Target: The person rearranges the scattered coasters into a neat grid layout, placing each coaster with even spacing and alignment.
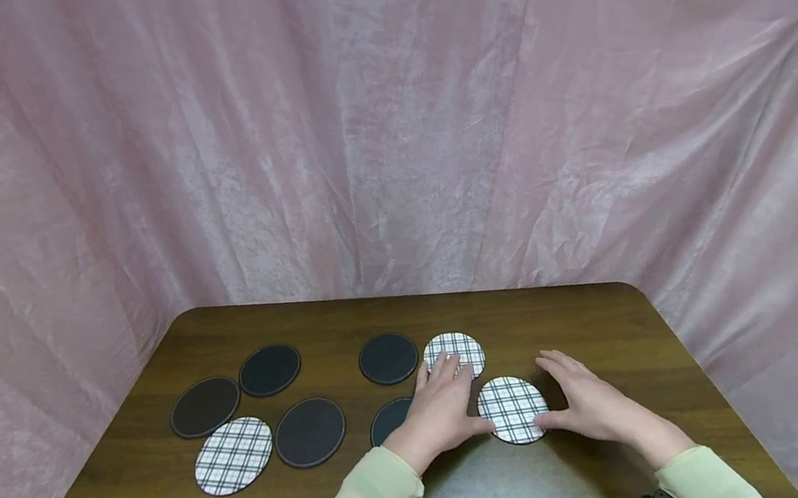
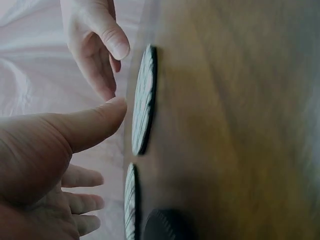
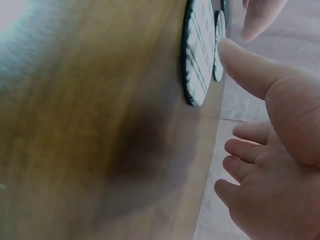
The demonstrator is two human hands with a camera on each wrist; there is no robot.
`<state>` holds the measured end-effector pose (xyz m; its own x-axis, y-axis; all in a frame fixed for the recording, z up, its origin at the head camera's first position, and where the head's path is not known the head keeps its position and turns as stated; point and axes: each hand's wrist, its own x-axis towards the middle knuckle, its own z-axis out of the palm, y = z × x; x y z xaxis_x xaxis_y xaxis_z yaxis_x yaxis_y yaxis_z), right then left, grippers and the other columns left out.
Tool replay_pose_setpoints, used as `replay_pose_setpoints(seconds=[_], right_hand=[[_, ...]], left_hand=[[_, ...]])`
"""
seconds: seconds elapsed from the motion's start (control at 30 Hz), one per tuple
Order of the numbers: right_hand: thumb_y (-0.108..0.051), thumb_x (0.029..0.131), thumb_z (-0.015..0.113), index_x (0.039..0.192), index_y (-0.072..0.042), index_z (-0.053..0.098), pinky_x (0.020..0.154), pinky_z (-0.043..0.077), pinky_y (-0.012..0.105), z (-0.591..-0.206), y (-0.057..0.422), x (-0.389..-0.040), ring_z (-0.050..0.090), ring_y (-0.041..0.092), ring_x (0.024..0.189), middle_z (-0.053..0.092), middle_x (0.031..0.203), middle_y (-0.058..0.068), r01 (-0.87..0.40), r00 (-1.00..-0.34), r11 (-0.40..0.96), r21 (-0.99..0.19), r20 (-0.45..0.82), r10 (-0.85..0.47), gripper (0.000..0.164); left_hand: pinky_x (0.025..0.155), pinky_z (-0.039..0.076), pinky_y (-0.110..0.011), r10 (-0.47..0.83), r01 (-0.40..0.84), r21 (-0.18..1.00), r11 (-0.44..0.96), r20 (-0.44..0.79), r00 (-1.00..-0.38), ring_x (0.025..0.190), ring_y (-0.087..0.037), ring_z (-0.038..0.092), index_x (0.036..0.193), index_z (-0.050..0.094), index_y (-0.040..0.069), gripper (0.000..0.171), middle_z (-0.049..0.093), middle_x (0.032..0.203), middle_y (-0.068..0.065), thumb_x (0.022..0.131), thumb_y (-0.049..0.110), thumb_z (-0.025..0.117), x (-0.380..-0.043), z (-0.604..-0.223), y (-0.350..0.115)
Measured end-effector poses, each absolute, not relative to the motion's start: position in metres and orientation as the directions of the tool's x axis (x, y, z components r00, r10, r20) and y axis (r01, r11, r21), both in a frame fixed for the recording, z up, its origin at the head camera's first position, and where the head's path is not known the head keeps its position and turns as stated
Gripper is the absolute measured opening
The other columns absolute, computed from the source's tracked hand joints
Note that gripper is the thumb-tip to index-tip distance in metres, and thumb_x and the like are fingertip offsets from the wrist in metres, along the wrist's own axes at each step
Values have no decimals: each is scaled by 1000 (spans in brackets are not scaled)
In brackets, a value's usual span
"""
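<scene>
A round plaid coaster [image 1: 513,410], white with dark lines, lies flat on the table between both hands. My left hand [image 1: 441,412] is spread just left of it, thumb near its edge and fingertips overlapping a second plaid coaster [image 1: 457,346] behind. On the other side my right hand [image 1: 592,402] hovers, thumb at the coaster's right edge and fingers extended. In the left wrist view the plaid coaster [image 2: 144,102] lies below the raised thumb, apart from it. The right wrist view shows the coaster [image 3: 199,55] with its dark underside rim. Neither hand holds anything.
Black round coasters lie left of the hands, among them one behind [image 1: 388,358] and one partly hidden by the left hand [image 1: 389,420]. Farther left are a third plaid coaster [image 1: 234,456] and several black ones [image 1: 310,432]. A pink curtain [image 1: 384,133] hangs behind the wooden table [image 1: 529,316].
</scene>
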<state>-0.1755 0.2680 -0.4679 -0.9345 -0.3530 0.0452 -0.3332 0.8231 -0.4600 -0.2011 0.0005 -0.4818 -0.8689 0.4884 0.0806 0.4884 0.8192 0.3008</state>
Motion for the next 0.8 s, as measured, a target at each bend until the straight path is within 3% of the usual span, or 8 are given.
replay_pose_setpoints(seconds=[0.3, 0.8], right_hand=[[-38, 91, 93, 167, 8, 33, 120, 34, 73, -460, 258, -200, 32, 59, 156, 36, 169, 37, -324, -941, 822, -468, 72, -331, 107], [-41, 90, 93, 165, 13, 34, 128, 25, 67, -461, 233, -244, 31, 55, 158, 37, 169, 35, -371, -921, 834, -408, 46, -387, 110]], left_hand=[[128, 20, -69, 428, 426, 377, 823, 83, -900, 162, -45, 30, 165, 44, -1, 101, 42, 170, -24, 90, 45, 94, -222, -470, -20], [129, 18, -69, 401, 379, 359, 853, 14, -916, 164, -45, 26, 169, 40, 2, 106, 39, 173, -21, 89, 48, 94, -256, -473, -32]])
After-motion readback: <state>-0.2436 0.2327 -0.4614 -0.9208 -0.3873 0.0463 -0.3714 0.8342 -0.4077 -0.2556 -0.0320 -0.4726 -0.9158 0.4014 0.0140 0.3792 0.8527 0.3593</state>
